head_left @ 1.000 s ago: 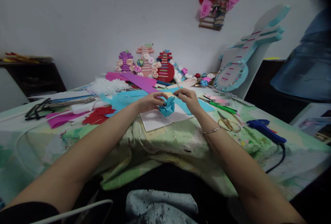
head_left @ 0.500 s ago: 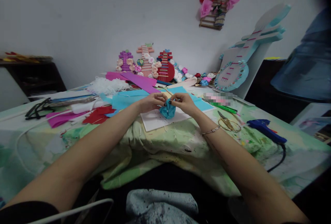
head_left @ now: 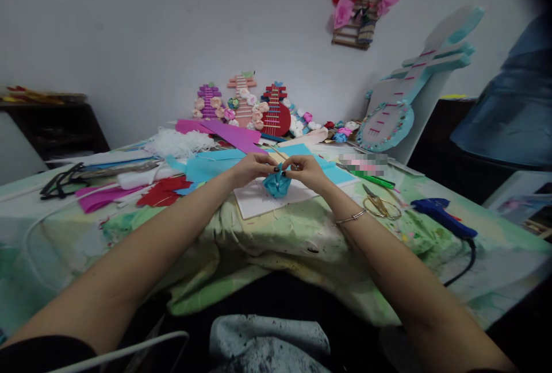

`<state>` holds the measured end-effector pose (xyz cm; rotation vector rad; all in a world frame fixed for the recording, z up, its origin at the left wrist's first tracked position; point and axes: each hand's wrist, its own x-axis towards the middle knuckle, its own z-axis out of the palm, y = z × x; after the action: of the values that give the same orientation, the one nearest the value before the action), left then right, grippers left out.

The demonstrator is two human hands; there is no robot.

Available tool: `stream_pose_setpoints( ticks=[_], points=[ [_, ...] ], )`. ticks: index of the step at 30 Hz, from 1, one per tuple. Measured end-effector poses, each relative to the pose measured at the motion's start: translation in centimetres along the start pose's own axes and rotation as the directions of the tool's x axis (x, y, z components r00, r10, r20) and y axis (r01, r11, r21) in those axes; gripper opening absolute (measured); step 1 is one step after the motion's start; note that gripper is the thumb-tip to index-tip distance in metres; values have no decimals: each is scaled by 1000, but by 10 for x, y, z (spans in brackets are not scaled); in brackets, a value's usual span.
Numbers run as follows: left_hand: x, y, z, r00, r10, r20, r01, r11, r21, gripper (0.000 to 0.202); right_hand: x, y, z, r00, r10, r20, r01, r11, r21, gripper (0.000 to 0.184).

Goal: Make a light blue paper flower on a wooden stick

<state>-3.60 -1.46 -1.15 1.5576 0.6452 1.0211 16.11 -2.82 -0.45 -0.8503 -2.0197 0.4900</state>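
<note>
My left hand [head_left: 252,167] and my right hand [head_left: 307,169] meet over the middle of the table, both pinched on a small blue foam flower [head_left: 277,184]. The flower hangs just below my fingertips, above a white sheet [head_left: 259,200] that lies on the tablecloth. A thin stick [head_left: 279,154] pokes out between my hands. Blue foam sheets [head_left: 215,163] lie just behind them.
Scissors [head_left: 379,203], a green tool [head_left: 373,179] and a blue glue gun [head_left: 442,218] with its cord lie to the right. Red and pink foam scraps [head_left: 161,192] lie on the left. Small craft guitars [head_left: 259,110] and a large one [head_left: 409,97] stand at the back.
My right hand has moved left to meet the left one, and the flower's petals have been gathered in tighter between my fingers.
</note>
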Motion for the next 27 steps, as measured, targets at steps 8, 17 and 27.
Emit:
stream_pose_setpoints(
  ticks=[8,17,27],
  points=[
    [5,-7,-3,994,102,-40,-99,992,78,25,0,4,0,1000,12,15,-13,1000,28,23],
    [5,-9,-4,993,105,-56,-100,992,82,24,0,0,-1,1000,-12,7,12,999,49,21],
    [5,-9,-2,993,107,-56,-104,993,58,28,1,6,0,998,-28,-50,29,999,14,17]
  ],
)
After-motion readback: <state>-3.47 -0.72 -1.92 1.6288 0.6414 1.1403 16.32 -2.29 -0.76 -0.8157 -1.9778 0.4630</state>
